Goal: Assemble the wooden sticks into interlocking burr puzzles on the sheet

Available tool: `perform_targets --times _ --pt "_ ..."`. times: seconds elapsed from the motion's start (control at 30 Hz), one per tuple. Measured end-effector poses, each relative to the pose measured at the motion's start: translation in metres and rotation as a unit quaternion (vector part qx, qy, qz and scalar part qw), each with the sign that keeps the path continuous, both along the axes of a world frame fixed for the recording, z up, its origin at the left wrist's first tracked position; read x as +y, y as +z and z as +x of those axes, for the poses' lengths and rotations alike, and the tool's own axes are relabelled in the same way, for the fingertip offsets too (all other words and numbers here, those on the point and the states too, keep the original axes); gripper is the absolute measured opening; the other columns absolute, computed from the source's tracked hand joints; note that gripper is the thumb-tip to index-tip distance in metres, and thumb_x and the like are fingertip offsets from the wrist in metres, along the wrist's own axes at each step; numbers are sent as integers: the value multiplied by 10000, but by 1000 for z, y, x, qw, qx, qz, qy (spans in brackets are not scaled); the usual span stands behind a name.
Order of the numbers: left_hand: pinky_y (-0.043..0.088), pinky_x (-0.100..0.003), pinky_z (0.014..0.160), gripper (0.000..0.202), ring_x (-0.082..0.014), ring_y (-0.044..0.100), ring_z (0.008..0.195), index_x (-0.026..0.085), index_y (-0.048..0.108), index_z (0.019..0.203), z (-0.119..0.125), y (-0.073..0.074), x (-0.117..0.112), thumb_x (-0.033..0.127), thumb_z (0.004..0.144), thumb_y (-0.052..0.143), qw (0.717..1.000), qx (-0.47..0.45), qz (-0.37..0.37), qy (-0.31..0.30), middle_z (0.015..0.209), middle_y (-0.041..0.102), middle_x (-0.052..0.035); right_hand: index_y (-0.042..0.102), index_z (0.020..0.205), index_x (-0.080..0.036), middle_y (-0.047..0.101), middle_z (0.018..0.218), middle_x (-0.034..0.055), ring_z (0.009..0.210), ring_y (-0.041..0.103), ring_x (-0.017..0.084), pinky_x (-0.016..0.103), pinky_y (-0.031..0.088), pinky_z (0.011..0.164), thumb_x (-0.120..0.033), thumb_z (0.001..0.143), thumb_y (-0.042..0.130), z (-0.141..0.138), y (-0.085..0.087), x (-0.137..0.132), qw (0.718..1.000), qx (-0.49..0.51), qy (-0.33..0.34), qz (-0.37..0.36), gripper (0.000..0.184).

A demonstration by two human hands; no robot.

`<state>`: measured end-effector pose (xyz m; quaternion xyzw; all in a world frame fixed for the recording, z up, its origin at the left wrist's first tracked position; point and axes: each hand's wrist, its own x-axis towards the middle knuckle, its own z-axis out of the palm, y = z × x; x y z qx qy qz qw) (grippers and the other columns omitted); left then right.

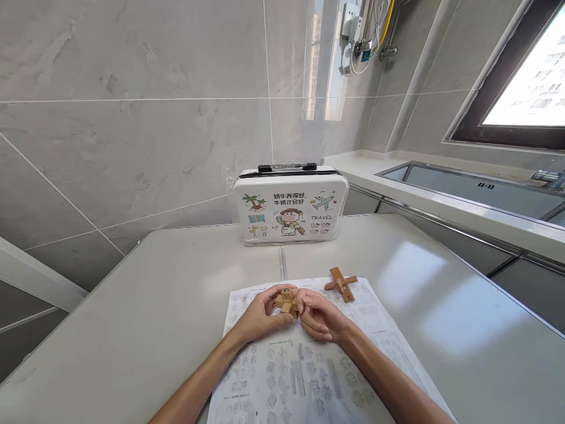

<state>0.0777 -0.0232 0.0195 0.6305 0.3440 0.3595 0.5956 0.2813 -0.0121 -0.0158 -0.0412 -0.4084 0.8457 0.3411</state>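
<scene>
A small wooden interlocking puzzle of light-brown blocks is held between both hands, just above a printed sheet. My left hand wraps it from the left, thumb in front and fingers behind. From the right, my right hand pinches its side with thumb and forefinger, the other fingers curled. A dark mark shows on the top block. Beyond the right hand, a second wooden puzzle, made of crossed pieces, lies on the sheet. The instruction sheet carries many small grey diagrams and lies under both forearms.
The white table has a seam down its middle. A white cartoon-printed case with a black handle stands at its far edge, against the tiled wall. To the right are a counter with a sink and a window.
</scene>
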Motion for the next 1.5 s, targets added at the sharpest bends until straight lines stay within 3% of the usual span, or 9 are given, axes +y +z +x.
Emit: perform_targets --times 0.23,0.37,0.47,0.6,0.73,0.9,1.17,1.37,1.5 --pt "528 -381 1009 698 -255 677 1127 247 554 1309 -1 -6 -3 376 718 903 990 45 39 130 1310 645 -103 583 1126 -200 503 540 -116 309 309 44 153 253 311 -418 958 671 3 4 2 989 -78 -129 -2 289" --pt "523 -384 995 644 -239 648 1098 267 571 1283 0 -2 -5 354 731 891 963 139 151 175 1276 619 -82 580 1063 -199 479 542 -119 323 354 56 167 263 308 -475 941 684 1 2 4 970 -142 -199 16 320" --pt "526 -384 970 608 -227 615 1067 292 593 1289 -1 -2 -6 339 752 873 939 194 219 181 1276 590 -71 569 1039 -210 518 577 -105 334 404 63 178 279 322 -516 947 664 0 3 4 953 -201 -217 61 334" --pt "536 -368 935 622 -205 604 1009 318 571 1346 -2 -3 -7 351 790 849 930 217 249 162 1284 564 -65 572 1013 -210 557 652 -83 382 471 64 196 343 379 -542 933 670 -1 5 2 923 -271 -239 133 355" --pt "537 -350 889 607 -200 605 968 280 586 1286 -3 -2 -6 377 761 874 929 215 256 161 1248 576 -69 588 994 -196 644 764 -25 425 511 71 217 368 408 -596 937 632 1 8 4 924 -285 -208 147 406" --pt "530 -347 876 624 -214 617 960 244 632 1174 -5 2 -3 432 663 937 930 199 268 152 1142 621 -60 591 971 -186 651 709 -12 462 537 98 234 389 446 -621 933 629 6 11 5 943 -269 -133 145 438" --pt "517 -374 899 628 -237 653 979 247 635 1159 -7 0 -2 401 638 950 928 227 244 168 1053 691 -34 617 1044 -180 585 711 -29 513 452 87 242 336 501 -603 945 634 4 7 3 937 -269 -154 164 434" --pt "521 -385 962 646 -240 633 1085 294 597 1309 -4 -1 -5 370 740 892 932 204 272 125 1184 675 -48 509 855 -207 475 691 -63 451 438 71 256 282 486 -596 997 550 5 3 4 959 -227 -123 117 415" --pt "508 -396 1034 531 -236 606 1182 322 569 1369 0 2 -9 288 875 759 934 184 291 95 1259 658 -54 466 813 -212 436 710 -66 436 427 65 254 247 444 -580 995 562 5 -3 6 972 -198 -108 63 422"
